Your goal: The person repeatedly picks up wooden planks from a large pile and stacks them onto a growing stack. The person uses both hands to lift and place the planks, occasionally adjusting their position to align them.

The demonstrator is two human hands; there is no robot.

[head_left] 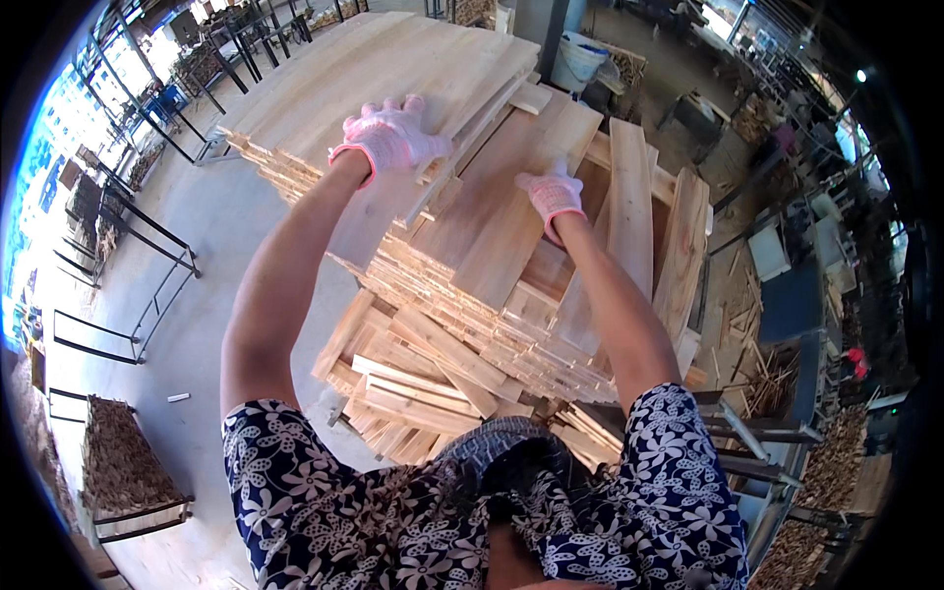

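- The worker's left hand (391,135), in a pink-and-white knit glove, lies palm down with fingers spread on a narrow wooden strip (462,157) that runs slantwise across the top of the heap; it presses rather than pinches.
- The right hand (552,194), gloved the same, rests flat with its fingers together on a broad pale board (511,211), which tilts down toward the worker over the layers beneath.
- Both boards sit at the top of a tall stack of cut planks (442,334), its near ends ragged and uneven, several pieces jutting out loose.
- Risk, as it looks from here: the tilted board could slide off toward the worker's body, since only a flat palm checks it.
- The loose offcuts (403,393) lower down could shift and spill if the top load moves.
- Bare forearms pass close over rough sawn edges, so splinters or scrapes seem likely.
- Upright planks (629,197) to the right lean near the pile and could tip.
- A metal rack (147,295) stands apart on the concrete floor (197,334).
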